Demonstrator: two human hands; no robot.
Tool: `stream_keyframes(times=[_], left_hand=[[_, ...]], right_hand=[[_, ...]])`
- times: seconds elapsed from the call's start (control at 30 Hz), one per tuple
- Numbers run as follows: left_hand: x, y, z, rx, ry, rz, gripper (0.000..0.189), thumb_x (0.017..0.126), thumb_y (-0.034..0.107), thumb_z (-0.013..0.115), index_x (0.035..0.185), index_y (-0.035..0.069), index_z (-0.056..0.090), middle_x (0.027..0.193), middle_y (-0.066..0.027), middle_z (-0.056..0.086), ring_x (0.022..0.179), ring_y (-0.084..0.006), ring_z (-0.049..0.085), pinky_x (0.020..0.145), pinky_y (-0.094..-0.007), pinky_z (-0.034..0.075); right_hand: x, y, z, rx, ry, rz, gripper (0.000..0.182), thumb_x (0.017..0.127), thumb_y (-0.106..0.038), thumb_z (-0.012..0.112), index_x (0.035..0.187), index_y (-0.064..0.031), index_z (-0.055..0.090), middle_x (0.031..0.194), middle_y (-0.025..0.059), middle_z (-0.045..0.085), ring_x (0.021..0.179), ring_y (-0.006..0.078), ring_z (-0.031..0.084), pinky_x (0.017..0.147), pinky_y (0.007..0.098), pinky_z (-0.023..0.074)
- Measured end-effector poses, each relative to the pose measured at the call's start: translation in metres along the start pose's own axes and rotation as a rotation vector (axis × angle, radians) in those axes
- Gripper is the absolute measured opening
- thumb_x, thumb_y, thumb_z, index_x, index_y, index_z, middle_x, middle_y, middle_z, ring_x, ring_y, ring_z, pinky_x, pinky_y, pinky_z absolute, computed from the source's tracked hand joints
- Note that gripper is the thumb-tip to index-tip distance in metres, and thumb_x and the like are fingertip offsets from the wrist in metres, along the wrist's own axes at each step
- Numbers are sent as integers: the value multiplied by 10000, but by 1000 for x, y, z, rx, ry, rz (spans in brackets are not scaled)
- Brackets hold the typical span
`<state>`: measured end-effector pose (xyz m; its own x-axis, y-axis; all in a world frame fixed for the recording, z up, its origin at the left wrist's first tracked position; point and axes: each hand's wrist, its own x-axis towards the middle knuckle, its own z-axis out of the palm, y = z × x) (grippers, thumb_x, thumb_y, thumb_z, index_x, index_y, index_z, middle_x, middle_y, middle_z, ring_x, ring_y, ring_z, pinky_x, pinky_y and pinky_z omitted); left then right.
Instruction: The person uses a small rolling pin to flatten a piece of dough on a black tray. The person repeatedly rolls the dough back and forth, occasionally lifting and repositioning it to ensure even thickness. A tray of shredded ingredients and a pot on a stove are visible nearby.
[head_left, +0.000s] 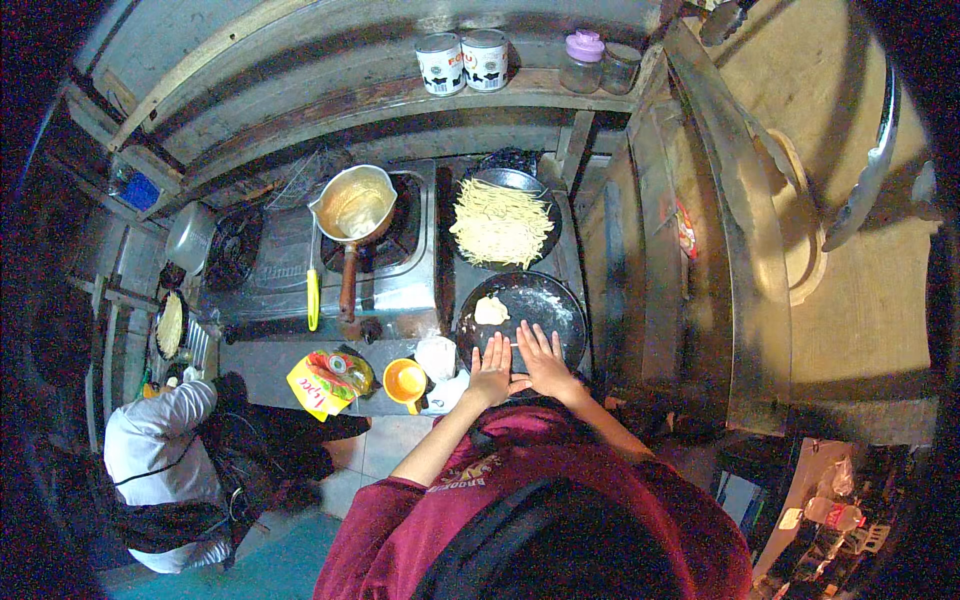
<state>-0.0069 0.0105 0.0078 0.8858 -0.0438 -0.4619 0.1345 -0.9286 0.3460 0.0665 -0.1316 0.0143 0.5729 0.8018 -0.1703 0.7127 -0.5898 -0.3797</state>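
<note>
Both of my hands lie palm down on a round black tray (517, 285) dusted with white flour. My left hand (491, 371) is flat at the tray's near edge, fingers stretched forward. Beside it, my right hand (545, 364) is spread flat, the thumbs close together. A short piece of thin pale strand (514, 345) shows between them; whatever lies under the palms is hidden. Just beyond my left fingertips sits a lump of pale dough (491, 310). Behind the tray, a heap of thin pale dough strands (502, 225) fills a dark pan (510, 178).
Left of the tray stand a white bag (436, 356), an orange-yellow mug (405, 379) and a yellow pouch (322, 386). A saucepan (354, 202) rests on the gas stove (277, 292), near a yellow-handled utensil (313, 300). Another person (161, 450) works at far left. Cans (461, 64) line a shelf.
</note>
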Motion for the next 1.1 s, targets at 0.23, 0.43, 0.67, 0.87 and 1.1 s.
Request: stream_keyframes(times=[0.23, 0.43, 0.67, 0.87, 1.1], left_hand=[[-8, -1, -5, 48, -93, -28, 1080, 721, 770, 303, 1395, -14, -12, 1467, -184, -52, 1367, -283, -41, 1061, -523, -6], [-2, -2, -1, 105, -1, -27, 1096, 712, 767, 336, 1394, -16, -16, 1466, -188, -53, 1366, -288, -45, 1059, -523, -16], [1, 2, 4, 98, 25, -33, 1137, 675, 801, 317, 1386, -44, 47, 1456, -227, -1, 1359, -335, 16, 1053, -546, 0], [-3, 6, -11, 34, -96, -40, 1118, 698, 780, 331, 1386, -35, -2, 1458, -216, -42, 1361, -321, -23, 1061, -519, -4], [5, -16, 25, 103, 266, 45, 1128, 663, 790, 365, 1383, -41, 111, 1450, -239, 57, 1356, -333, 85, 1047, -555, 43]], right_hand=[[-7, -1, 0, -8, -32, 26, 980, 726, -535, 572, 1385, 21, 105, 1458, 192, 70, 1334, 378, 110, 1037, 577, 100], [0, 1, 0, 30, 17, 26, 945, 750, -532, 555, 1390, 7, 114, 1459, 189, 70, 1334, 375, 108, 1031, 586, 106], [-7, 0, -7, -34, -39, -75, 876, 743, -400, 606, 1396, -30, 155, 1475, 114, 85, 1339, 360, 111, 1044, 574, 88], [-5, -2, -5, 6, -31, -13, 881, 740, -427, 600, 1396, -37, 158, 1476, 109, 87, 1339, 362, 111, 1041, 577, 93], [-1, 1, -9, -47, -45, -23, 871, 775, -516, 531, 1396, -35, 154, 1468, 144, 97, 1334, 367, 127, 1037, 576, 112]])
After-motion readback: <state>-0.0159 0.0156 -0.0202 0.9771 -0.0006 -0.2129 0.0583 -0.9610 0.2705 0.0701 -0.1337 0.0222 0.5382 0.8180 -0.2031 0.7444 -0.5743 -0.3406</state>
